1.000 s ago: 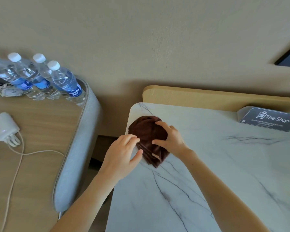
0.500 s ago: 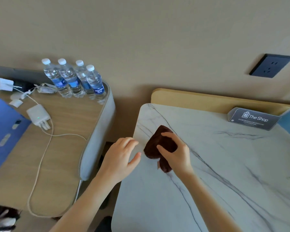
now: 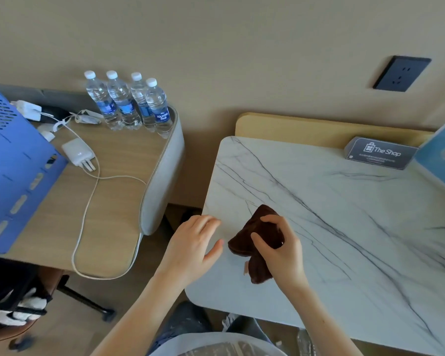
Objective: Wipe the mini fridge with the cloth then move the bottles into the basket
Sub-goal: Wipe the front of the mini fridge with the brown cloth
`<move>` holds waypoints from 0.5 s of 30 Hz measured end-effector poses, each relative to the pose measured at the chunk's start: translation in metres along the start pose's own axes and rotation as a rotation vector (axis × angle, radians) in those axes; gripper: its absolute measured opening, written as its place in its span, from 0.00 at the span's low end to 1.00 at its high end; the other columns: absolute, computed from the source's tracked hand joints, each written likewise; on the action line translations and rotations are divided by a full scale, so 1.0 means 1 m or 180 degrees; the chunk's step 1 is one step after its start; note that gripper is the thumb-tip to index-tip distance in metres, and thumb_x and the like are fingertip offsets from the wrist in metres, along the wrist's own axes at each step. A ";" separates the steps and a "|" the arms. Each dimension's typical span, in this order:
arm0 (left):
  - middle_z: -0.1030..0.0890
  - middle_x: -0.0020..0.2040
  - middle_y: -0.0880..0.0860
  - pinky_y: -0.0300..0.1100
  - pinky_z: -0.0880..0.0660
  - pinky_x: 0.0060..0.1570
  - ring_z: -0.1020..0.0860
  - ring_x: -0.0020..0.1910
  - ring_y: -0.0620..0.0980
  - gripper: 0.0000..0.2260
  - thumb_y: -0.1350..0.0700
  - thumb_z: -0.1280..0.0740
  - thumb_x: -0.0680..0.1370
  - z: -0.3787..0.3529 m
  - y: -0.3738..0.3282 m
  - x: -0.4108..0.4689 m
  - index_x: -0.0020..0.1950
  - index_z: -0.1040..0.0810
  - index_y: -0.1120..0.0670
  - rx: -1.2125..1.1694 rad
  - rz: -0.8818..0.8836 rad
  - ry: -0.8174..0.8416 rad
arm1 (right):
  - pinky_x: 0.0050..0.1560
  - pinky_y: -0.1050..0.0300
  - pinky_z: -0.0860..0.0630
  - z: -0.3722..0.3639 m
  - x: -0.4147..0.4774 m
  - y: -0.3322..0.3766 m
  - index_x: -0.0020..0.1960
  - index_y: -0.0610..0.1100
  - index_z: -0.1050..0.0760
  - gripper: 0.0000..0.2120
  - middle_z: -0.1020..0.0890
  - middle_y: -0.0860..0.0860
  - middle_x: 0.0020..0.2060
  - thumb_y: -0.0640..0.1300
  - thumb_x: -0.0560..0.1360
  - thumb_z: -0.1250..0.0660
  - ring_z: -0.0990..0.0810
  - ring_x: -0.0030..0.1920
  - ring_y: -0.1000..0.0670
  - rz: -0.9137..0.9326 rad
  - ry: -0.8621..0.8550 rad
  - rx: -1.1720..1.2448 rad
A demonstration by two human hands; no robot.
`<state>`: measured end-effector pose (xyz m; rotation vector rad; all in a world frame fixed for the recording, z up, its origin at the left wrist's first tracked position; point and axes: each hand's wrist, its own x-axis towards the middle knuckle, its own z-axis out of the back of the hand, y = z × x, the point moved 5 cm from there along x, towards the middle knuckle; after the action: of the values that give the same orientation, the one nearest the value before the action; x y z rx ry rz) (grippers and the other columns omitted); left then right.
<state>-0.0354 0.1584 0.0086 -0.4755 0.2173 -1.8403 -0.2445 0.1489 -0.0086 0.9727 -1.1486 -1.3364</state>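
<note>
A dark brown cloth (image 3: 252,235) hangs bunched in my right hand (image 3: 280,249), lifted just above the white marble top (image 3: 344,214) of what seems to be the mini fridge, near its front left corner. My left hand (image 3: 193,244) hovers open beside the cloth, over the top's left edge, fingers spread and holding nothing. Several clear water bottles (image 3: 131,104) with white caps and blue labels stand upright in a row at the back right corner of the wooden side table (image 3: 113,201). A blue perforated basket (image 3: 13,170) sits on that table's left part.
White chargers (image 3: 77,152) and a looping white cable (image 3: 88,214) lie on the wooden table between basket and bottles. A grey "The Shop" sign (image 3: 380,152) and a light blue card (image 3: 442,155) stand at the marble top's back right. A dark wall socket (image 3: 401,73) is above.
The cloth was lying on the marble under both hands; my right hand has gathered it and drawn it toward me. My left hand came off it. The view has pulled back, showing the basket.
</note>
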 end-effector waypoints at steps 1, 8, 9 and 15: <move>0.18 0.58 0.51 0.40 0.22 0.52 0.20 0.57 0.50 0.19 0.45 0.40 0.78 0.001 -0.002 -0.004 0.61 0.19 0.54 -0.0006 -0.0023 0.0001 | 0.47 0.63 0.21 0.002 -0.006 0.002 0.53 0.58 0.23 0.18 0.17 0.59 0.46 0.38 0.71 0.25 0.18 0.50 0.54 0.0013 -0.0027 -0.0027; 0.20 0.64 0.50 0.46 0.23 0.61 0.22 0.64 0.50 0.21 0.45 0.37 0.78 0.011 -0.019 -0.044 0.67 0.22 0.53 0.0050 -0.0352 -0.0011 | 0.47 0.68 0.23 0.013 -0.067 0.023 0.54 0.58 0.23 0.18 0.18 0.61 0.47 0.38 0.72 0.26 0.19 0.51 0.57 0.0231 -0.0309 -0.0142; 0.21 0.66 0.50 0.47 0.23 0.62 0.23 0.65 0.50 0.21 0.44 0.38 0.78 0.012 -0.021 -0.053 0.68 0.23 0.52 0.0097 -0.0400 0.0012 | 0.48 0.67 0.22 0.013 -0.078 0.024 0.54 0.57 0.23 0.18 0.18 0.62 0.47 0.38 0.72 0.26 0.19 0.52 0.57 0.0239 -0.0360 -0.0155; 0.23 0.68 0.50 0.48 0.30 0.68 0.26 0.69 0.52 0.23 0.43 0.40 0.79 0.016 -0.027 -0.138 0.71 0.26 0.51 0.0270 -0.0700 0.0185 | 0.49 0.68 0.25 0.004 -0.178 0.024 0.53 0.57 0.23 0.17 0.18 0.63 0.48 0.39 0.72 0.25 0.19 0.51 0.57 0.0161 -0.0637 -0.0236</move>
<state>-0.0172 0.2986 0.0037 -0.3994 0.1293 -2.0712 -0.2265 0.3269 0.0055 0.7644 -1.2559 -1.4496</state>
